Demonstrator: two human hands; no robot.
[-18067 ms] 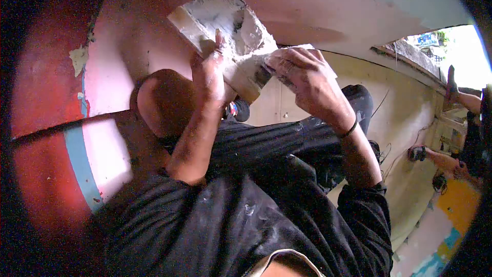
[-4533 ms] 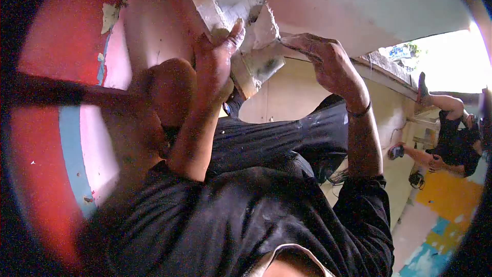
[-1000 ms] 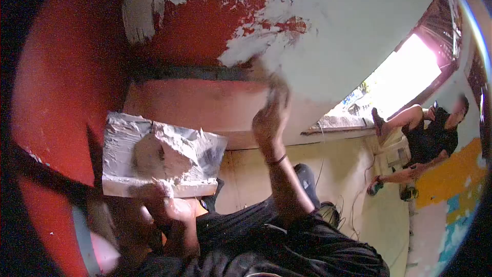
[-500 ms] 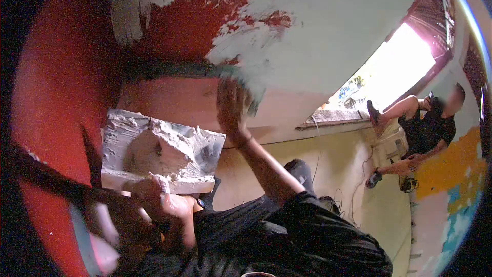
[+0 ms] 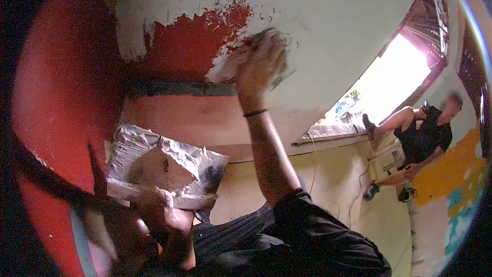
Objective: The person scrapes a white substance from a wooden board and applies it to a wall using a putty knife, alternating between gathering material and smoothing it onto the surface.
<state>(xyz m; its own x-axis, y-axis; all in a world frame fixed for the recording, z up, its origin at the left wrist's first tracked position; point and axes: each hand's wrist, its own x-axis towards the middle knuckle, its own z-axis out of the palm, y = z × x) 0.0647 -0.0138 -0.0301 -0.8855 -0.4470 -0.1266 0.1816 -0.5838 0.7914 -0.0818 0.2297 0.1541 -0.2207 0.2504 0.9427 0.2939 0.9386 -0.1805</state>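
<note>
My left hand (image 5: 163, 209) is wrapped around the lower edge of a plaster hawk (image 5: 212, 174), a flat metal plate tilted up toward me. Thick pale plaster (image 5: 136, 146) coats much of that plate. Higher up, my right hand (image 5: 260, 66) is pressed close to the wall, somewhat smeared by motion. It grips a thin flat scraper (image 5: 282, 79), of which only a greenish edge shows beside the palm. Around that hand, fresh greyish-white plaster surrounds a bare red patch (image 5: 179, 46) on the wall (image 5: 328, 25).
At left stands a red wall (image 5: 61, 87). A dark stripe (image 5: 174, 88) and a pink band run below the plastered area. At right, a bright window opening (image 5: 394, 77) has a rough sill (image 5: 333, 132). A person (image 5: 428, 133) in dark clothes sits beyond it, near painted orange and blue patches.
My right hand has swept up and to the right across the wall, onto the right edge of the red patch. The hawk in my left hand has shifted slightly down and right in view.
</note>
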